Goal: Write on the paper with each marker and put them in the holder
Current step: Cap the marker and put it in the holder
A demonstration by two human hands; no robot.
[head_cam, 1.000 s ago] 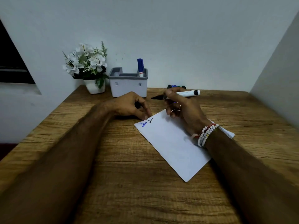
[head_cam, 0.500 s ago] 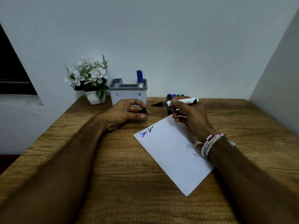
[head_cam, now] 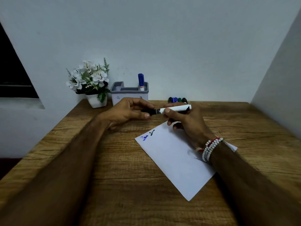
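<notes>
Both hands meet just past the far corner of the paper point(head_cam: 175, 160), raised off the worktop point(head_cam: 114, 176). Right hand point(head_cam: 187, 123): fingers curled round the white barrel of the black marker point(head_cam: 175, 108), held roughly level. Left hand point(head_cam: 128, 111): thumb and fingers pinch the black cap point(head_cam: 150, 111) at the marker's left end. The cap lines up with the barrel and touches it; we can't tell if it's fully seated. The paper lies flat and skewed under the right wrist, with a blue scribble point(head_cam: 144, 137) and a black scribble point(head_cam: 152, 132) near its far-left corner. The grey holder point(head_cam: 130, 95) sits at the back against the wall, with one blue marker point(head_cam: 141, 79) upright in its right compartment. A row of loose markers point(head_cam: 177, 100) lies right of the holder, behind the right hand. A potted white-flower plant point(head_cam: 91, 80) is just left of the holder. Beaded bracelets point(head_cam: 210, 148) sit on the right wrist.
</notes>
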